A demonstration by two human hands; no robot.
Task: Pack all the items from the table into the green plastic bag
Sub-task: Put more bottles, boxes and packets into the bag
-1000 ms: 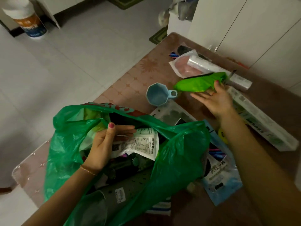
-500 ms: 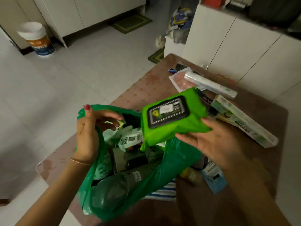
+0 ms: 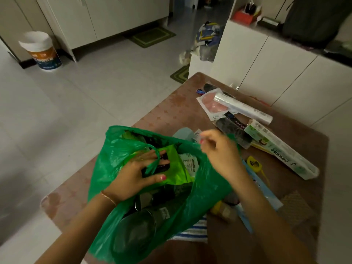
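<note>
1. The green plastic bag [image 3: 118,164] sits open near the front edge of the brown table [image 3: 171,111], its mouth facing up.
2. The left hand [image 3: 137,178] reaches into the bag and lies flat on a bright green wipes pack [image 3: 175,168]; its fingers [image 3: 152,155] are spread across the pack's dark lid, pressing rather than gripping, and one bag handle loops over them.
3. The wipes pack lies inside the bag, on top of a printed white packet [image 3: 190,162] and darker items I cannot make out.
4. The right hand [image 3: 222,151] hovers above the bag's far rim, blurred; its fingers are loosely curled, and I cannot tell whether they pinch the plastic.
5. Still on the table beyond the bag: a long white-and-green box [image 3: 282,149], a clear plastic roll [image 3: 243,108] lying across a pink-filled pouch [image 3: 211,104], and a dark packet [image 3: 234,132].
6. Just right of the bag lie a yellow tool [image 3: 254,164] and a blue flat packet [image 3: 266,193]; a striped cloth [image 3: 196,230] peeks from under the bag.
</note>
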